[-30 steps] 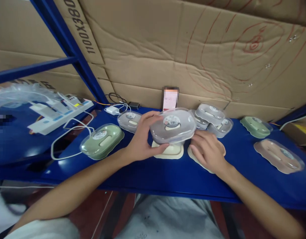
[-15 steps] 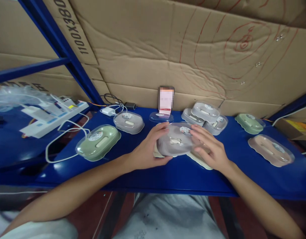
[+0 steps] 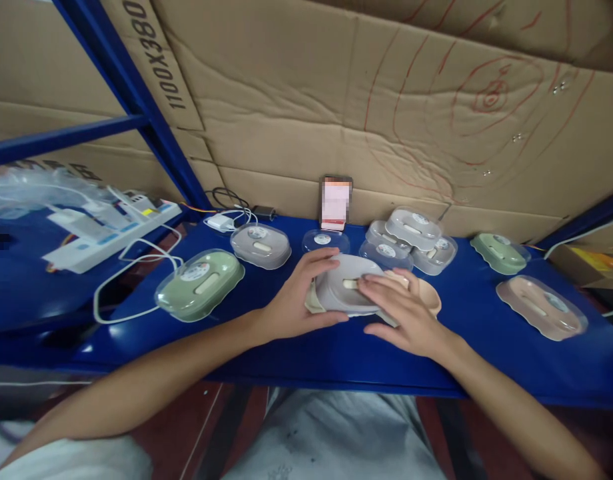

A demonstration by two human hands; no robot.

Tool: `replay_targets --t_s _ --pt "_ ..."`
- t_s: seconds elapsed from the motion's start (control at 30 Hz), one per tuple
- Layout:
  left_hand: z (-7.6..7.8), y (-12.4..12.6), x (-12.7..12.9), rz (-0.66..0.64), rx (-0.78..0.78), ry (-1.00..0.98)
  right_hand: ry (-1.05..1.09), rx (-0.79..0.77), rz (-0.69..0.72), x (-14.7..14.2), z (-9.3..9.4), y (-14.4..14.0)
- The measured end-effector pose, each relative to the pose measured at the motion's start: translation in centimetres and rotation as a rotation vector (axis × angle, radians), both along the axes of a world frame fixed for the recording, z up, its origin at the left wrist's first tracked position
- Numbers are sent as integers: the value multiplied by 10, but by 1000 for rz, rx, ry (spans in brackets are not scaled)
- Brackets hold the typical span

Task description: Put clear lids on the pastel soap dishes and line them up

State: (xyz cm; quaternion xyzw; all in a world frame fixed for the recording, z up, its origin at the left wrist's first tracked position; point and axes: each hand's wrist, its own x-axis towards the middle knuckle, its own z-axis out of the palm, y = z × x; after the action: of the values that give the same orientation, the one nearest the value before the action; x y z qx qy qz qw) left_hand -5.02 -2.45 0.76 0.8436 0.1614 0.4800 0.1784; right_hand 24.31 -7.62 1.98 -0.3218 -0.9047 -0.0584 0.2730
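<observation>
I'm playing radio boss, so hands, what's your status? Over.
Left hand holding gray box at one end. Right hand at its top. Nothing obvious in the way; peach dish beside right hand.

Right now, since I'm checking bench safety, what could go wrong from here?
The grey box, gripped at one end by the left hand, could shift if the right hand pushes its top. The top stacked box, perched across lower boxes, might slide if bumped. The phone, propped upright, could topple if knocked.

Worn here are a pale short sleeve [image 3: 86,460] and a grey-blue garment [image 3: 341,440] with small dark spots [image 3: 291,433].
</observation>
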Motion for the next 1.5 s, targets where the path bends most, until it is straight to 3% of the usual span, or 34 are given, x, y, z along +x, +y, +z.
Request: replay_targets --t_s 0.17,0.4,0.57,0.67,0.83,0.97,1.07,1.23,1.4,1.5 --pt "-9 5 1 12 50 35 40 -36 43 -6 -4 -1" --pt "-11 17 -1 8 92 116 140 79 -60 9 2 4" --pt "-11 20 2 95 100 150 128 140 -165 13 0 14" --pt "-14 19 3 147 193 261 48 130 -225 11 -4 19" --pt "-14 12 3 98 388 514 -3 223 -390 11 -8 21" --pt "-9 7 3 92 468 550 -7 228 -446 15 -10 22" --pt "-1 8 -1 136 446 510 27 231 -500 19 -10 25" --pt "9 24 -12 316 389 422 88 181 -534 24 -7 27" --pt "5 50 -24 529 215 497 26 113 -456 25 -9 28" --pt "0 59 -27 590 134 567 0 137 -427 27 -9 31"
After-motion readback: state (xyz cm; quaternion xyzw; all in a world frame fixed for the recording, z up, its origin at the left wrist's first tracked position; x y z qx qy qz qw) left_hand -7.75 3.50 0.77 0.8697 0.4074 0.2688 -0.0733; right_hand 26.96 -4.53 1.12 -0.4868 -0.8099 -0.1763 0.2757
